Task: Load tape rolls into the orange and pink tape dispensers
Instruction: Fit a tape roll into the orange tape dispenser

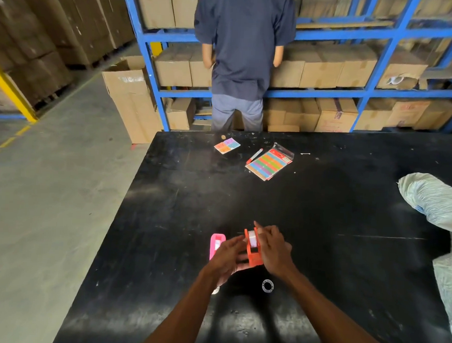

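The orange tape dispenser (254, 250) is held upright above the black table (321, 214), with a whitish tape roll (252, 239) sitting in its top. My left hand (227, 258) grips its left side and base. My right hand (273, 247) grips its right side, fingers over the roll. The pink tape dispenser (215, 244) lies on the table just left of my left hand, partly hidden by it. A clear tape ring (267, 286) lies flat on the table below my right wrist. Something small and pale (216, 290) peeks out under my left wrist.
A colourful sticker pack (269, 164), a red pen (254, 156) and a small coloured card (227, 145) lie at the table's far side. A white sack (436, 201) rests at the right edge. A person (241, 55) stands at blue shelving with cardboard boxes.
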`<state>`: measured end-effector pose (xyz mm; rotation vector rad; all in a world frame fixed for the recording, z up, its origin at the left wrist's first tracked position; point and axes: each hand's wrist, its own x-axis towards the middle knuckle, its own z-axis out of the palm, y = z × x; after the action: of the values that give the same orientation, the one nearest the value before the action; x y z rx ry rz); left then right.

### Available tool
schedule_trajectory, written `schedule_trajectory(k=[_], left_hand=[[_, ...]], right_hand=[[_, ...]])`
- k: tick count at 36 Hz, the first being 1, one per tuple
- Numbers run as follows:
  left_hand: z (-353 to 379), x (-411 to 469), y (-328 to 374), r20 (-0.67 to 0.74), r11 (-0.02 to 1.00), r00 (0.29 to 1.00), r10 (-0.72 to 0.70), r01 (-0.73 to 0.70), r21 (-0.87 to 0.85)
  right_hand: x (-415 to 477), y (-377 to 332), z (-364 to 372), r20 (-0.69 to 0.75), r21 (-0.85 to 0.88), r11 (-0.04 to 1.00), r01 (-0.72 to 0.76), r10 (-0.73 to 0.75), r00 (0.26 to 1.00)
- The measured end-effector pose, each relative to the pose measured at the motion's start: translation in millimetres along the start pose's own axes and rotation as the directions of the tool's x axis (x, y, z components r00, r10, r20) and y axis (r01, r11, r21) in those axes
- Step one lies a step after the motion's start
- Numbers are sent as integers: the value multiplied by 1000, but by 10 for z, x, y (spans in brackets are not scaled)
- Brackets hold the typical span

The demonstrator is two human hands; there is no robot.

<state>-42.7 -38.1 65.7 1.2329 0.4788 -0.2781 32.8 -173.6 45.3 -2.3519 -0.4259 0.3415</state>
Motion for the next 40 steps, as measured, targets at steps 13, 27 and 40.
schedule_trajectory(k=[13, 27, 40], left_hand=[[-297, -86, 234, -5, 998, 1000, 19, -19, 62], [-420, -243, 253, 32, 998, 999, 16, -19, 67], [-451, -218, 190, -28, 998, 999, 32, -30, 56]], right_hand=[[120, -220, -299, 204, -236, 882, 408, -365, 908], [187, -412, -278, 197, -236, 877, 418, -378, 905], [104, -607, -297, 87, -245, 857, 454, -447, 890]])
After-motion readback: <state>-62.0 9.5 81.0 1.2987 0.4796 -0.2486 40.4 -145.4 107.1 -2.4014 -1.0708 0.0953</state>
